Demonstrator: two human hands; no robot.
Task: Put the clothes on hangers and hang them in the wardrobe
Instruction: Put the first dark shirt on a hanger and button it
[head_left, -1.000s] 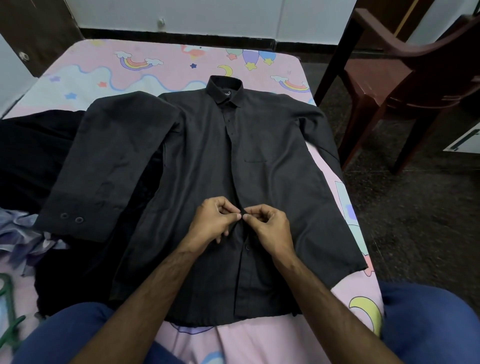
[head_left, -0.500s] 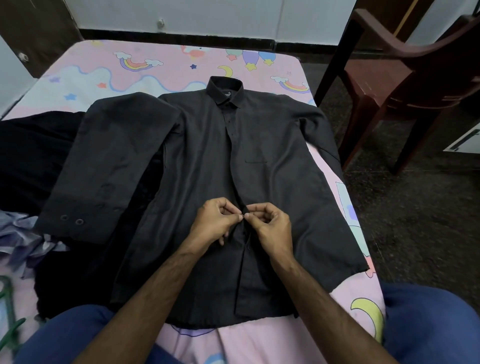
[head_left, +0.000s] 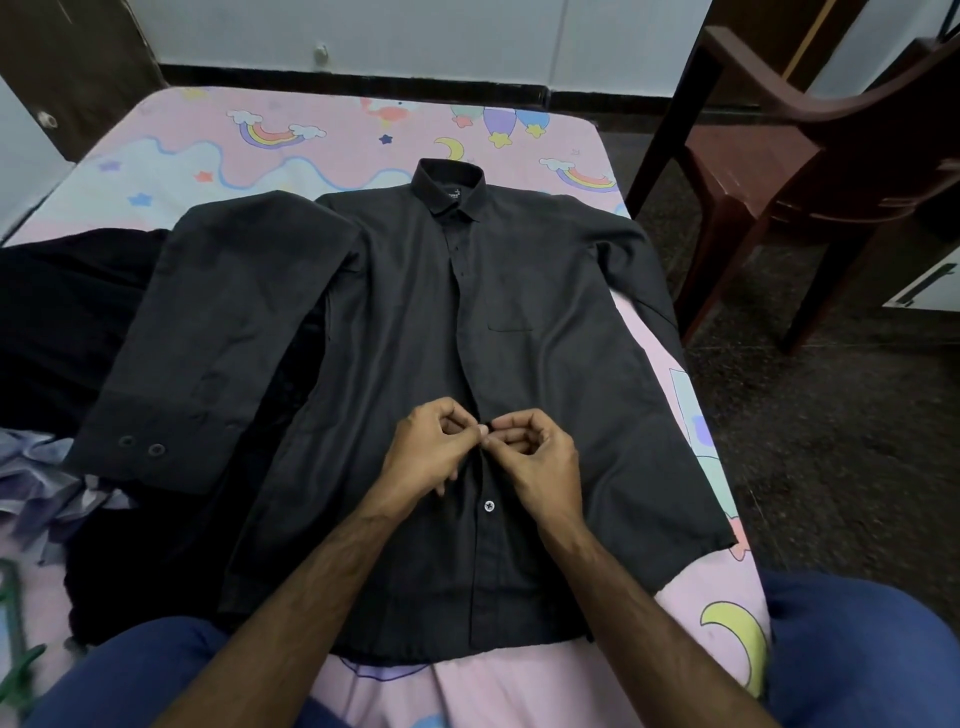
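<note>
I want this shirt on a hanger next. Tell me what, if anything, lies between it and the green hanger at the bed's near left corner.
The dark shirt, pinched at its placket by the left hand and right hand, lies apart from the green hanger. Between them lie a black garment and crumpled lilac cloth. No wardrobe shows.

a bed sheet (head_left: 332, 156) in pink covers the bed, printed with rainbows, stars, moons and clouds. to the right stands a dark reddish-brown chair (head_left: 810, 171) on the speckled dark floor (head_left: 831, 441). along the far side runs a pale wall (head_left: 415, 36) with a black skirting strip (head_left: 353, 85) at its foot.
</note>
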